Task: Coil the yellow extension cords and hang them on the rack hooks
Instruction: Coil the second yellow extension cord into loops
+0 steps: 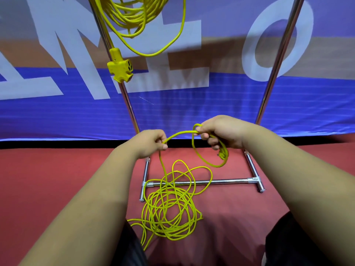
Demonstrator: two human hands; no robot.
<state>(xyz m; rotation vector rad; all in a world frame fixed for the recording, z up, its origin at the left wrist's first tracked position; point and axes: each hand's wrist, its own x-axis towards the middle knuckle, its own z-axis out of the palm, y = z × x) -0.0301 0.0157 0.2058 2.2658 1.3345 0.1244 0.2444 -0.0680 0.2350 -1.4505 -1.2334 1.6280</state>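
A loose yellow extension cord [169, 210] lies in a tangled heap on the red floor, draped over the rack's low crossbar. My right hand [221, 133] is shut on a small loop of this cord, which hangs below the fingers. My left hand [151, 143] pinches the strand that runs from that loop down to the heap. A second yellow cord [134, 14], coiled, hangs from the top of the metal rack [199, 182], out of frame above. Its yellow multi-outlet end [120, 67] dangles against the left pole.
The rack's two chrome poles [284, 48] rise left and right, with base feet on the red floor [57, 173]. A blue banner [211, 104] with large white letters stands just behind the rack. My dark-clothed knees [284, 244] show at the bottom.
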